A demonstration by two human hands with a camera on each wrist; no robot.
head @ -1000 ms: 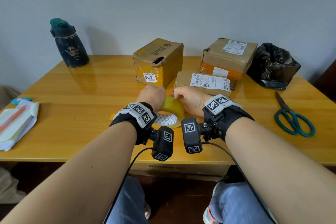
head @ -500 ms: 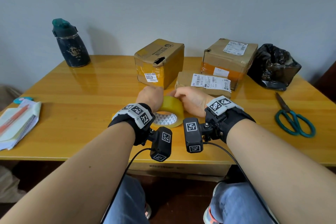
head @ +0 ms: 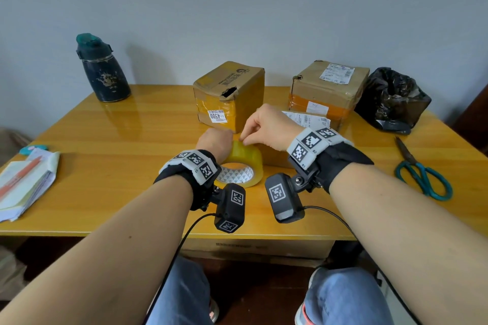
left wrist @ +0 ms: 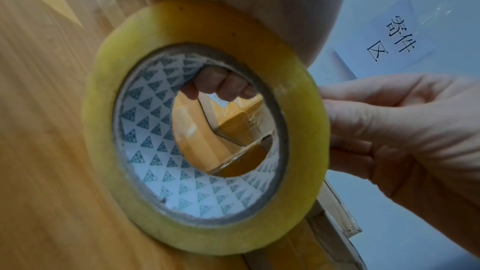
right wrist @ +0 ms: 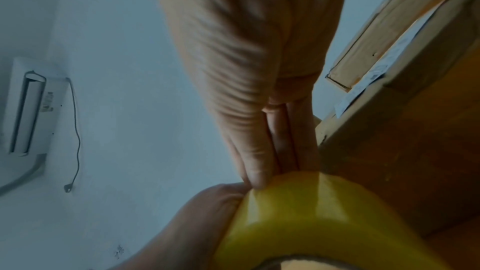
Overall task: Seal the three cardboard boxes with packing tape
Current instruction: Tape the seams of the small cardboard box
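Observation:
A yellow tape roll (head: 244, 161) stands tilted on the wooden table (head: 126, 145). My left hand (head: 215, 140) grips it from the left, and its fingers (left wrist: 223, 85) show curled through the patterned core in the left wrist view. My right hand (head: 266, 126) reaches down from above, and its fingertips (right wrist: 255, 180) pinch at the outer tape layer on the roll's top (right wrist: 311, 208). Whether an end is lifted I cannot tell. Behind stand a left box (head: 229, 95) with a torn top edge, a right box (head: 327, 87), and a flat labelled box (head: 309, 120) partly hidden by my right hand.
Green-handled scissors (head: 422, 179) lie at the right. A black bag (head: 393, 97) sits at the back right and a dark bottle (head: 103, 71) at the back left. Papers with a pen (head: 23, 182) lie at the left edge. A carton (head: 256, 248) sits under the table.
My right hand has risen from the roll's right side to its top, fingers now pointing down onto the tape. The left hand keeps its grip on the roll.

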